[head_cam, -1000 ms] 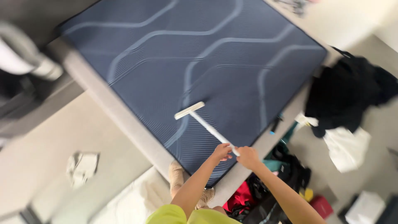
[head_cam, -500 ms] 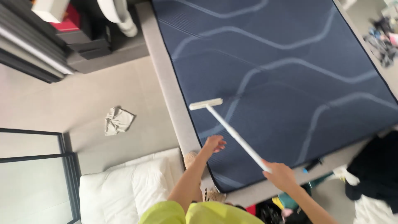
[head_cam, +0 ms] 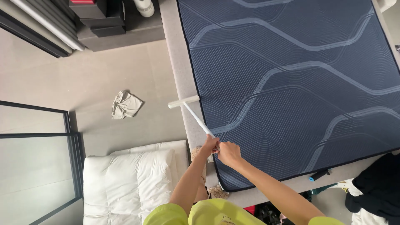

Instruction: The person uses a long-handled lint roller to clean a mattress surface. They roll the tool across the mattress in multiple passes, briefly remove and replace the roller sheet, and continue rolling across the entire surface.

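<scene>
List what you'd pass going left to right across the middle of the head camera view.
Glass panel → crumpled cloth → white tool head → blue patterned mattress.

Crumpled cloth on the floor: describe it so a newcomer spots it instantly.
Start at the big navy mattress with pale wavy lines and go left, past its grey edge, onto the beige floor. The crumpled cloth lies there alone, left of the white T-shaped tool head. Unlike the smooth white bedding below, it is small, greyish and wrinkled.
</scene>
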